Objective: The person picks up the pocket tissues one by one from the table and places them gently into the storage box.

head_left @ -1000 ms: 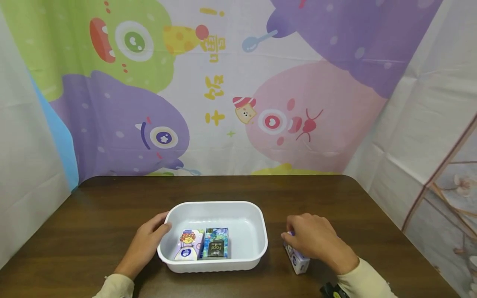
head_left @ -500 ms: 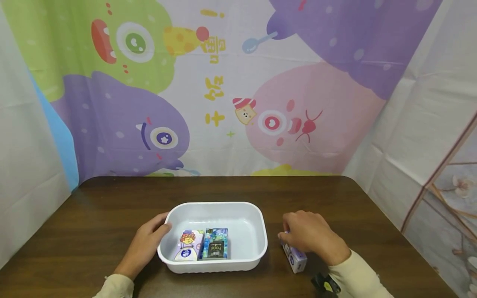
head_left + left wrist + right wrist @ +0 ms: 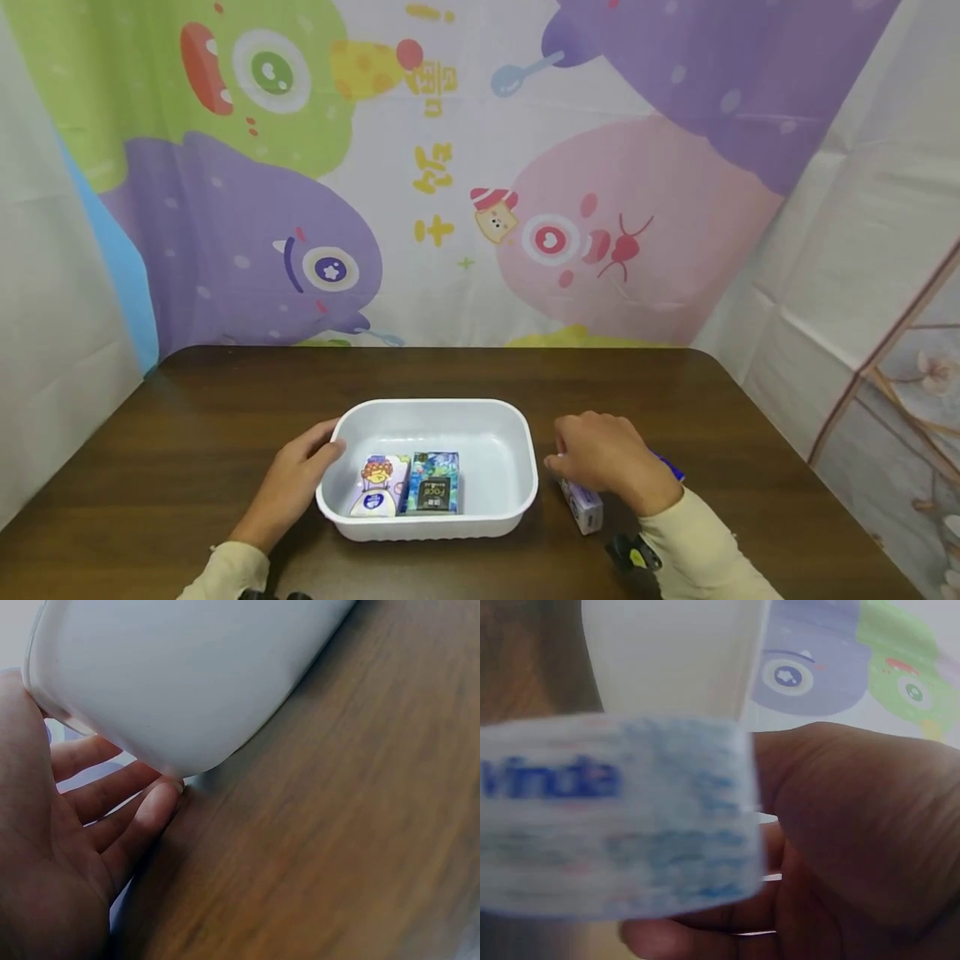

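Two pale sleeves (image 3: 701,554) come in at the bottom, both cut off by the edge, along with a few dark bits below the left one, too cropped to name. One dark wrist piece (image 3: 633,552) with a yellow-green mark sits by the right cuff.

One tissue pack (image 3: 583,505) is to the right of the white basin, apart from it, pinched between the thumb and fingers of the right hand (image 3: 607,454), which hides its far end. Seen from the right wrist it is blurred, though "Vinda" reads clearly.

The left hand (image 3: 296,475) grips the basin (image 3: 491,475) at its left side, thumb over the rim, fingers spaced along the outside. Inside the basin lie two more packs, side by side: a purple-and-white pack (image 3: 380,486) and a dark blue-green pack (image 3: 432,483); their small print is hard to make out.

One blue thing (image 3: 671,468), right of the basin, is mostly hidden behind the right wrist.

Beyond the basin, the brown table (image 3: 450,371) meets one cartoon cloth (image 3: 442,292); four large creatures show, two cut off at the top.
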### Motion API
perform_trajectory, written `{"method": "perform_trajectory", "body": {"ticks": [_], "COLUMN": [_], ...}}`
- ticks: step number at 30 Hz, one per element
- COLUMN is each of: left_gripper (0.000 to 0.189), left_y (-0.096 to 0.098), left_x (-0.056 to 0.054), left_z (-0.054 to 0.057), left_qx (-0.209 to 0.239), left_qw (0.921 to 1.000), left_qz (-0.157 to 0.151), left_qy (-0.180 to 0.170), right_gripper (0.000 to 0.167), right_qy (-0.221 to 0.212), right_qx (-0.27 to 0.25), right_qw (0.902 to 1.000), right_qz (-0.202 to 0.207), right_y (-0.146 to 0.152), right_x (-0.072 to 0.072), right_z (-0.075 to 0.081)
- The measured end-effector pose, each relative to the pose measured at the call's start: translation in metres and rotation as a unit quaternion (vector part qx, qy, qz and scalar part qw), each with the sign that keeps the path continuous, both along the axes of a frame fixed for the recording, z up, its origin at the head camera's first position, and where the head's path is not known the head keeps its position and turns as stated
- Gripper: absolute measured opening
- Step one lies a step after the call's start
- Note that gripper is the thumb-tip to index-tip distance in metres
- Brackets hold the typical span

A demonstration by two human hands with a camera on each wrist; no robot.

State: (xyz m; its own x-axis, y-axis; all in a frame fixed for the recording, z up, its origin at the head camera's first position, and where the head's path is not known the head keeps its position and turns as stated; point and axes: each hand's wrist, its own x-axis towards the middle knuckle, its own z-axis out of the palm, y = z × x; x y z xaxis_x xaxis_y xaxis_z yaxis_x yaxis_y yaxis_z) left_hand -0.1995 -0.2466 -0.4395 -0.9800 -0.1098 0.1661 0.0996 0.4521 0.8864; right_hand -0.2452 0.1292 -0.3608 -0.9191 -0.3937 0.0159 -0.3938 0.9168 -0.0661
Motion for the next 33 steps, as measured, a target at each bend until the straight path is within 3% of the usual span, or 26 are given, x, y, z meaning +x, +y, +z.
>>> {"method": "perform_trajectory", "body": {"ticks": [11, 22, 33], "left_gripper": [0.042, 0.041, 0.042], "left_y": [-0.001, 0.000, 0.000], "left_x": [0.000, -0.003, 0.000], "left_z": [0.001, 0.002, 0.002], "left_qx": [-0.010, -0.005, -0.008], "left_qw": [0.9999, 0.9999, 0.9999], "left_qz": [0.003, -0.002, -0.005], "left_qy": [0.008, 0.016, 0.004], "right_gripper": [0.024, 0.023, 0.025], "right_qy": [0.013, 0.022, 0.012], "right_qx": [0.001, -0.003, -0.020], "right_qw": [0.9999, 0.9996, 0.9995], "right_qz": [-0.004, -0.018, -0.019], "right_y": [-0.009, -0.002, -0.003], "right_x": [0.001, 0.000, 0.005], "right_z": [-0.004, 0.003, 0.008]}}
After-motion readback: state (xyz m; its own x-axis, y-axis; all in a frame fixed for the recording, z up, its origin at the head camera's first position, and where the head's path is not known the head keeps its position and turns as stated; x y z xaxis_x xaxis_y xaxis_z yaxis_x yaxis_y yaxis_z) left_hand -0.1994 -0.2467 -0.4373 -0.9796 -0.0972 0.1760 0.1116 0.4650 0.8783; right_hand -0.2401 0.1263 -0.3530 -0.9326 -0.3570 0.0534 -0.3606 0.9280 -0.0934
